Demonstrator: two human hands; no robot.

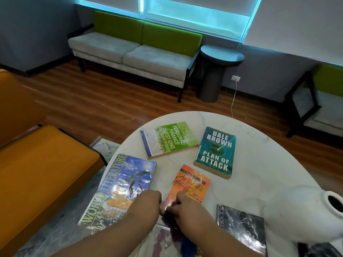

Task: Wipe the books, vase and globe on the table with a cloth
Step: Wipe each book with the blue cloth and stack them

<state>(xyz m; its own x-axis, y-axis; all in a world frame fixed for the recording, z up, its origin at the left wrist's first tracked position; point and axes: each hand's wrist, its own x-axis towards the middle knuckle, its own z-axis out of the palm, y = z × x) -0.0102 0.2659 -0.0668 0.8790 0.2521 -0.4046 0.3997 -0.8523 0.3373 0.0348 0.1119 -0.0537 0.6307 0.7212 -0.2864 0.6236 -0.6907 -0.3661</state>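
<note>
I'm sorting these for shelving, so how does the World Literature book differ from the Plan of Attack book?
The World Literature book is larger, with a blue and yellow cover; the Plan of Attack book is smaller and teal. World Literature lies nearer, its corner hidden by the left hand; Plan of Attack lies farther back, no hand near it. Both are closed, flat, cover up.

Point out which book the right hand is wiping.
The small orange paperback with the script title: the right hand holds a dark blue cloth on its near end.
</note>
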